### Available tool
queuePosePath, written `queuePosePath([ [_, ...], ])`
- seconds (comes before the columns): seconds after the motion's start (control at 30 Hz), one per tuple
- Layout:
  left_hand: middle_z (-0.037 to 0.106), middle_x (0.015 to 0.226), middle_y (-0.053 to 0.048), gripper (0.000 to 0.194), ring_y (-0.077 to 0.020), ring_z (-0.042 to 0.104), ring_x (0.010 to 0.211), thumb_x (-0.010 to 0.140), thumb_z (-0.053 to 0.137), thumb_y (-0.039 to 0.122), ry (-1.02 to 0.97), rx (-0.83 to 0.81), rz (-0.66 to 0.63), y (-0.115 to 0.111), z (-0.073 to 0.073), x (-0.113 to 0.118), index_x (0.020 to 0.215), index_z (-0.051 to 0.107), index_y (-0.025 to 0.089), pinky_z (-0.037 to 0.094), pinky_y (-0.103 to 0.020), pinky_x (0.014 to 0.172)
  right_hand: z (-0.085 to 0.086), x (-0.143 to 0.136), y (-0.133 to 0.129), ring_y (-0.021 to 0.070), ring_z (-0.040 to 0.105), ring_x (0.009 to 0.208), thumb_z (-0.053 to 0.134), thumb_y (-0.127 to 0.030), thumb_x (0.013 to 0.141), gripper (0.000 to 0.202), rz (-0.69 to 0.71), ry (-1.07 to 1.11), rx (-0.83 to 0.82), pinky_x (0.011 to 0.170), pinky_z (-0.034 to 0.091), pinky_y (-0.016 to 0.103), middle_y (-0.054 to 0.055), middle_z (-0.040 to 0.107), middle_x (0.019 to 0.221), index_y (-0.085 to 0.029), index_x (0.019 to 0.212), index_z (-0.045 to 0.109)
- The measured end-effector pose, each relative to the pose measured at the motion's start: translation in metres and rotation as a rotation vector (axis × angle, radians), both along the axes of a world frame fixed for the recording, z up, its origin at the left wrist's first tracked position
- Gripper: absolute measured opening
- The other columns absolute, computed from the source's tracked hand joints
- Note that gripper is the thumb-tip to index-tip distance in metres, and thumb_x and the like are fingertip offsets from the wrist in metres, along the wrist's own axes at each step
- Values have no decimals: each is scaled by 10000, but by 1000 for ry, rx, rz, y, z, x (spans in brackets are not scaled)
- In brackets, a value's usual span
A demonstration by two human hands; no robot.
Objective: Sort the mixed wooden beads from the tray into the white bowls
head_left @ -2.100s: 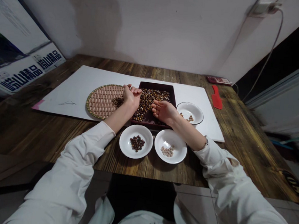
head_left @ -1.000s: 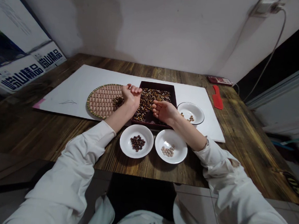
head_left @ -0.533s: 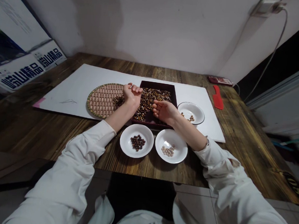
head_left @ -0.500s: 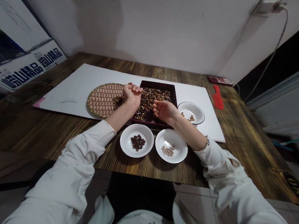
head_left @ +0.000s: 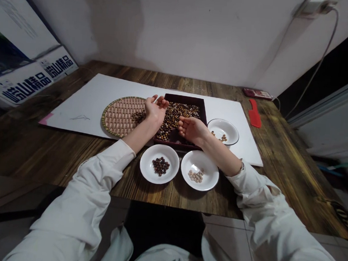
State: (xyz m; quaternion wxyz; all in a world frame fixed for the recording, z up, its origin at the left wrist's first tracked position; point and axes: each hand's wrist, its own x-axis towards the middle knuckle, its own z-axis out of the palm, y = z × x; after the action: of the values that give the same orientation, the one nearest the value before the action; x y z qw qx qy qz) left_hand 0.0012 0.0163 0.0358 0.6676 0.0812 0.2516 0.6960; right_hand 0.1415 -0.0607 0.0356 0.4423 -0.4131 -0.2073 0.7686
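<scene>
My left hand [head_left: 156, 109] is palm up above the left edge of a dark red tray [head_left: 205, 113], near the woven basket. Its fingers are loosely bent and apart, and no bead shows in it. Over the tray's near right part, my right hand [head_left: 192, 129] is cupped, its fingers slightly curled and apart, with nothing visible in the palm. Many brown and yellowish beads [head_left: 178, 112] fill the tray. More beads lie at the right side of the flat woven basket [head_left: 117, 115], partly hidden behind my left hand.
Two white bowls stand in front: one with dark red beads [head_left: 160, 166], one with pale beads [head_left: 196, 175]. A third bowl [head_left: 230, 129] at right has several tan beads. A white board [head_left: 75, 101] lies beneath the tray. A red comb [head_left: 255, 115] and phone [head_left: 258, 94] are farther right.
The fingers of my left hand have uncurled and spread a little. My right hand stays nearly still over the tray, and the bowls and beads look the same.
</scene>
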Motion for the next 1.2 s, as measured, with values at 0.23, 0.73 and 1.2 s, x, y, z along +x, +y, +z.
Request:
queuePosePath([
  [0.23,659,795,-84,86,-151,675,763,872,343,159,8,48,-44,1,-1,0,870,426,183,573,-308,773,0,0,0,111,549,603,431,-128,881,160,-6,-8,-3,584,426,232,0,627,671,-182,878,582],
  [0.73,691,966,-113,262,-141,711,985,841,328,-76,115,81,-109,0,-4,4,854,417,170,550,-268,895,1,0,0,96,549,584,409,-135,904,188,5,-6,1,566,421,212,-7,621,646,-169,859,589],
  [1.2,289,420,116,309,-19,295,321,985,465,357,165,98,-275,-4,4,3,755,534,162,283,-140,383,1,-1,0,101,555,578,407,-129,895,196,3,-5,-2,560,428,214,-3,632,637,-167,871,598],
])
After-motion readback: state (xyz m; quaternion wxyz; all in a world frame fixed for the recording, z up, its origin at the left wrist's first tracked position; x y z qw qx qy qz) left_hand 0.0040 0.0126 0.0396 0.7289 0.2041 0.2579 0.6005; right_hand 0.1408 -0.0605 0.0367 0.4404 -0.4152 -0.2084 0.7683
